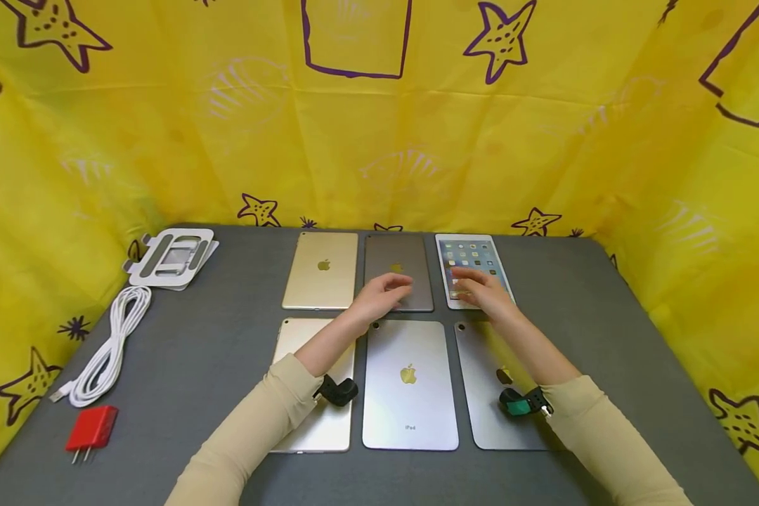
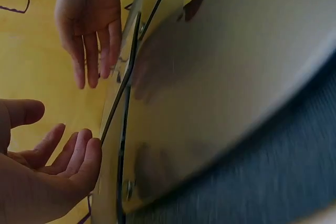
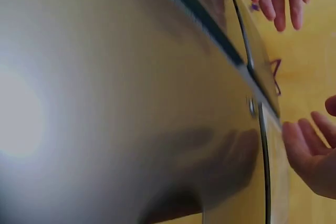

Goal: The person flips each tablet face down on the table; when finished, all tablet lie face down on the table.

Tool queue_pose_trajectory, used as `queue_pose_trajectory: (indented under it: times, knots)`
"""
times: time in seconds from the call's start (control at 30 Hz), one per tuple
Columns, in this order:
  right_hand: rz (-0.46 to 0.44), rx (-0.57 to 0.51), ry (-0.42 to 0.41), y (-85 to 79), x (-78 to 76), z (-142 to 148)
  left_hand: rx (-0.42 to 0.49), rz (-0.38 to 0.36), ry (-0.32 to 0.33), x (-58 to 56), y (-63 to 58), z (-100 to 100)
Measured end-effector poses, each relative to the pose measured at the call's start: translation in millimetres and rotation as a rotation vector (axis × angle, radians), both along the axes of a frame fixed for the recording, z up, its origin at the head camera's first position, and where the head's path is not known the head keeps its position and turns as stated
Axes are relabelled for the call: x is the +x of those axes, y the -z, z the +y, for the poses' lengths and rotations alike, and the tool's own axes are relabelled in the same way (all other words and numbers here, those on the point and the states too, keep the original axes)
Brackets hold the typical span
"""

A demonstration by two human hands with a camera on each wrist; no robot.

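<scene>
Tablets lie in two rows on the dark table. My left hand (image 1: 379, 295) hovers at the dark grey tablet (image 1: 411, 256) in the middle of the back row, fingers loosely bent and holding nothing. Over the white tablet (image 1: 500, 284), whose lit screen faces up, hangs my right hand (image 1: 485, 295), also holding nothing. A gold tablet (image 1: 316, 274) lies back left. In front, the left forearm crosses a pale gold tablet (image 1: 329, 429) and the right forearm a grey tablet (image 1: 487, 414); between them is a silver tablet (image 1: 407, 414). In the left wrist view both hands (image 2: 58, 169) appear with relaxed fingers.
At the left side are a white and grey flat stand-like piece (image 1: 173, 256), a coiled white cable (image 1: 110, 348) and a red plug adapter (image 1: 93, 429) with metal prongs. A yellow patterned cloth (image 1: 367, 140) hangs along the back and both sides.
</scene>
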State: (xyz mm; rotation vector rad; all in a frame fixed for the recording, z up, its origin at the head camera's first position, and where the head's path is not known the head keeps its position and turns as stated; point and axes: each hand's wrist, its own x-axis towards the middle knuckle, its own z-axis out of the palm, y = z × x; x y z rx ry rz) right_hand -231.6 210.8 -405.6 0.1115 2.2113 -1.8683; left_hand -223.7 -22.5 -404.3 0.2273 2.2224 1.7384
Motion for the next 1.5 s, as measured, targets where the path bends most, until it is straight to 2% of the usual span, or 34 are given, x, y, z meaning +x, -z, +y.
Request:
queue_pose_trajectory:
  times: [0.17, 0.37, 0.47, 0.63, 0.8, 1.03, 1.1, 1.17, 1.23, 1.27, 1.37, 1.43, 1.5]
  knots:
    - [0.022, 0.06, 0.075, -5.3, 5.2, 27, 0.165, -0.168, -0.001, -2.5, 1.5, 27]
    - [0.015, 0.18, 0.118, -5.1, 7.2, 52, 0.3, -0.304, -0.015, -5.6, 5.0, 49]
    - [-0.004, 0.203, 0.147, -1.3, 6.7, 60, 0.386, -0.374, -0.034, -6.0, 5.6, 56]
    - [-0.009, 0.224, 0.118, 1.2, 8.9, 67, 0.508, -0.474, -0.066, -6.1, 7.1, 66]
    - [-0.01, 0.239, 0.081, -0.6, 11.5, 70, 0.53, -0.503, -0.077, -6.8, 6.9, 73]
    - [0.003, 0.247, 0.075, 3.5, 15.4, 73, 0.476, -0.528, -0.142, -7.4, 4.6, 81]
    - [0.007, 0.238, 0.075, 4.0, 16.0, 73, 0.452, -0.49, -0.13, -7.1, 4.5, 83]
    - [-0.005, 0.227, 0.071, 3.5, 16.1, 71, 0.378, -0.383, -0.095, -5.5, 4.1, 85]
    - [-0.028, 0.21, 0.059, 2.5, 15.5, 68, 0.263, -0.218, -0.057, -2.5, 2.7, 85]
    - [-0.039, 0.204, 0.053, 1.4, 15.4, 65, 0.173, -0.111, -0.047, -0.7, 1.4, 85]
    - [-0.079, 0.178, 0.048, -0.3, 14.6, 57, -0.077, 0.195, -0.061, 3.7, -3.4, 83]
    - [-0.091, 0.159, 0.051, -0.7, 14.2, 50, -0.17, 0.338, -0.084, 4.9, -6.0, 82]
    - [-0.099, 0.136, 0.053, 0.2, 13.5, 44, -0.193, 0.428, -0.097, 5.1, -8.5, 82]
